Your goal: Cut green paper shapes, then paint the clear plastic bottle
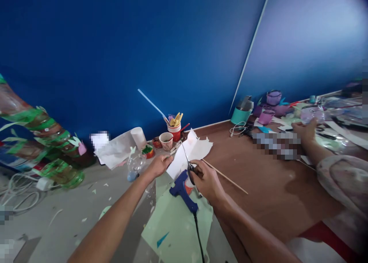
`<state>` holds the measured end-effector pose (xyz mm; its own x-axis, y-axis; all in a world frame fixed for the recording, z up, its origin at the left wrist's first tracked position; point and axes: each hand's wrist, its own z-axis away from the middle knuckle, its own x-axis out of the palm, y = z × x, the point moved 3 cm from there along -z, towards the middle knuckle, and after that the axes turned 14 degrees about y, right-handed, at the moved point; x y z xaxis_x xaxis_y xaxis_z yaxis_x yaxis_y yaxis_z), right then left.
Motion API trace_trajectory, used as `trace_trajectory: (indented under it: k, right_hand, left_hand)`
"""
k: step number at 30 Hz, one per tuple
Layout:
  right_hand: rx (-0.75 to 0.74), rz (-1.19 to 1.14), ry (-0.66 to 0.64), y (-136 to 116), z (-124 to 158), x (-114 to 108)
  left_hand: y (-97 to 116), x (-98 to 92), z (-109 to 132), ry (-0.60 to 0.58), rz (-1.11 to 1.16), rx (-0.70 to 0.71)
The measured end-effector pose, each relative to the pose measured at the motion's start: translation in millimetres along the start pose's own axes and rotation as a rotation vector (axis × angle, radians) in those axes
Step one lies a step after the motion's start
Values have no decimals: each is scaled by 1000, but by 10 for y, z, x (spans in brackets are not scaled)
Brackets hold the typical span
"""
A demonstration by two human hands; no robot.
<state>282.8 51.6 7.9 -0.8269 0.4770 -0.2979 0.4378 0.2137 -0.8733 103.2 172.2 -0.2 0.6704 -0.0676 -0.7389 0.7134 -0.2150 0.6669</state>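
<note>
Between the left hand (161,166) and the right hand (205,178), slightly ahead of both, creased white paper (177,161) with a ragged edge on its far right side. Across it, pointing away from the right hand, the scissors (190,168), handles partly covered by fingers; hard to make out how far apart the blades stand. Just below the near end of the paper, a blue glue gun (184,190), its cord cut off at the bottom of the view; half hidden beside its body, a small orange and white thing (189,187), too covered to name.

Most room to the right of the right hand, over a wide brown surface (264,186), with a thin wooden stick (230,180) near the wrist. Tighter ahead of the left hand, with a paper cup (166,141) and a red and white cup (176,129) of yellow utensils. Nearer than both hands, a pale green sheet (175,228), partly covered by the glue gun.

Left thumb and fingers pinched at the paper's left edge; right fingers curled round the scissors' handles. Well off to the right, another person's hand (306,131) at a clear plastic piece (312,113)
</note>
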Motion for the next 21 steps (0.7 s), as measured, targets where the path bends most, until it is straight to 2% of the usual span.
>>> trace_trajectory:
  k: [3, 7, 12, 15, 17, 19, 21]
  right_hand:
    - [17, -14, 27, 14, -15, -16]
    - [20, -2, 59, -3, -37, -42]
    - [23, 7, 59, -1, -45, -65]
    - [16, 7, 41, 5, -37, -70]
    - [13, 8, 35, 2, -32, -75]
    - [14, 13, 43, -3, -29, -81]
    - [21, 10, 52, -7, -26, -80]
  left_hand:
    - [52, 25, -58, 44, 101, 24]
    - [35, 99, -190, 110, 89, 38]
    - [11, 109, -167, 97, 84, 66]
    - [24, 11, -75, 129, 91, 94]
    - [36, -110, -24, 191, 94, 98]
    - [51, -279, 20, 290, 225, 58]
    - [80, -437, 69, 241, 421, -26]
